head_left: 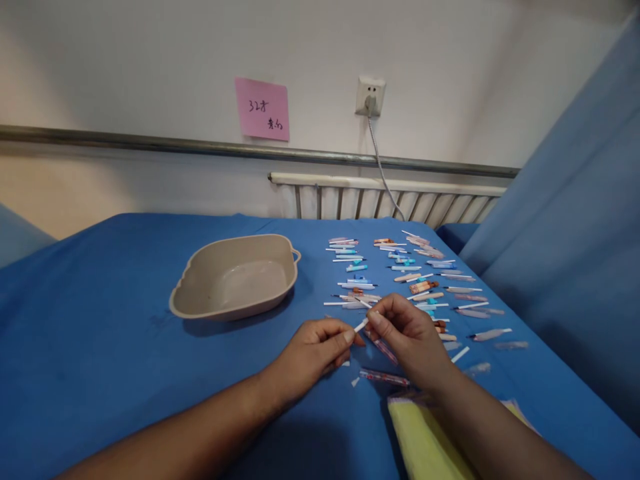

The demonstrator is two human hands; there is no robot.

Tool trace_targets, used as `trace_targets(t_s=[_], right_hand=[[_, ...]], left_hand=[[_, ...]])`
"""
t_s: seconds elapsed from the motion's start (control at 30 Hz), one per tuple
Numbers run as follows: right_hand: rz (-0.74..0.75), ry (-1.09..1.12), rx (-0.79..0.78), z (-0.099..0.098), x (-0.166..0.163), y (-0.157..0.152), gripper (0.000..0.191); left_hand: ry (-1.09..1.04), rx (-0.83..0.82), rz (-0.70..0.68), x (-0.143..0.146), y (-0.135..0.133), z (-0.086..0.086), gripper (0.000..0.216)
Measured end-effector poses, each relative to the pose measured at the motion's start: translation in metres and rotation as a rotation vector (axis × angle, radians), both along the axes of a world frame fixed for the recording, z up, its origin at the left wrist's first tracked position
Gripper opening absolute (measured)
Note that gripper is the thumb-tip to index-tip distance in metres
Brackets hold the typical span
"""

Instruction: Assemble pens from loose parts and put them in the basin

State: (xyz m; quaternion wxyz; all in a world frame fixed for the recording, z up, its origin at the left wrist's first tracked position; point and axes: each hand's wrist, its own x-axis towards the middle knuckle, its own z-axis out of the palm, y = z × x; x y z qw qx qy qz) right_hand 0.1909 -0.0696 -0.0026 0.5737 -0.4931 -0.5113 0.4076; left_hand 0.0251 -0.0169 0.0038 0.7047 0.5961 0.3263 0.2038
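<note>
Over the blue-covered table, my left hand pinches the lower end of a thin white tube that looks like a pen refill. At its upper end the fingers of my right hand are closed on it too. A dark-tipped thin piece shows just beyond my right fingertips; whether it is held I cannot tell. Just below my right hand is a pink patterned pen barrel, partly hidden by it. Another pink barrel lies nearer to me, with a small white scrap beside it.
A beige basin stands left of centre. Rows of pen parts, white refills and blue caps cover the right side. A yellow packet lies under my right forearm. Behind are a radiator and a plugged cable; a blue curtain hangs right.
</note>
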Motion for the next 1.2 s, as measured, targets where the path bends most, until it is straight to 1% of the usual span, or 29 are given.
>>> trace_targets(t_s=[0.1,0.17,0.23,0.33,0.4,0.5,0.57,0.6,0.7,0.77,0.83,0.93,1.07,1.2], right_hand=[[-0.031,-0.027,-0.006,-0.001,0.002,0.002,0.018],[-0.049,-0.095,-0.034,-0.004,0.006,0.003,0.019],[-0.008,-0.255,-0.074,-0.008,0.01,0.004,0.018],[0.16,-0.606,-0.094,-0.012,0.015,0.004,0.015],[0.249,-0.795,-0.093,-0.013,0.016,0.003,0.015],[0.265,-0.949,-0.094,-0.009,0.016,0.0,0.013],[0.271,-0.989,-0.05,-0.005,0.014,-0.004,0.015],[0.297,-0.997,-0.015,-0.002,0.012,-0.006,0.017],[0.481,-1.044,0.08,0.004,0.002,-0.013,0.015],[0.556,-1.137,0.089,0.006,-0.005,-0.016,0.014],[0.592,-1.244,0.079,0.006,-0.011,-0.016,0.017],[0.587,-1.325,0.072,0.005,-0.013,-0.015,0.018],[0.516,-1.323,0.117,0.003,-0.009,-0.015,0.021],[0.515,-1.335,0.147,0.0,-0.009,-0.014,0.024]], left_hand=[[0.031,0.048,0.025,0.0,0.002,0.0,0.034],[0.042,0.062,0.067,0.0,0.005,-0.001,0.034],[0.037,0.062,0.113,0.0,0.01,-0.002,0.035],[0.02,0.058,0.156,-0.001,0.016,-0.006,0.034],[0.012,0.051,0.166,0.0,0.019,-0.009,0.033],[0.006,0.037,0.185,0.0,0.02,-0.012,0.032],[0.003,0.028,0.192,0.001,0.019,-0.012,0.031],[-0.001,0.025,0.189,0.001,0.019,-0.013,0.032],[-0.012,0.017,0.164,0.001,0.019,-0.014,0.033],[-0.016,0.019,0.147,0.0,0.019,-0.014,0.035],[-0.022,0.03,0.138,-0.001,0.019,-0.014,0.036],[-0.025,0.042,0.13,-0.002,0.018,-0.013,0.037],[-0.026,0.033,0.114,-0.003,0.017,-0.011,0.037],[-0.039,0.041,0.095,-0.003,0.016,-0.009,0.034]])
